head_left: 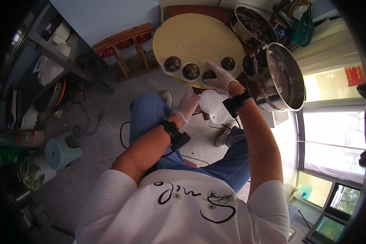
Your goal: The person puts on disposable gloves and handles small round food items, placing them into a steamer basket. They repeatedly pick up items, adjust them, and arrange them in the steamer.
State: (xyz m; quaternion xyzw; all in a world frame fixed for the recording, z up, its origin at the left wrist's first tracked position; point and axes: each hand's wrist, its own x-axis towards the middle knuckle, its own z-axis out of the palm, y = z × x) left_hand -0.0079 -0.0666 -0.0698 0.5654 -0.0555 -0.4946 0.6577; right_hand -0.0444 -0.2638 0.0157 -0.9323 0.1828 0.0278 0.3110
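Note:
My left hand, in a clear thin glove, grips a fanned stack of white perforated paper rounds just off the near edge of a woven bamboo tray. At that edge my right hand, gloved too, has its thumb and fingers around a dark lumpy ball on a paper round. Left of it, two similar balls sit on white rounds: a nearer dark ball and a farther dark ball. Another dark ball rests just beyond my right hand.
A steel steamer pot with a perforated floor stands right of the tray. Behind it is a steel bowl of dark filling. Folded wooden stools lean at the wall. A blue plastic stool and cable are on the left.

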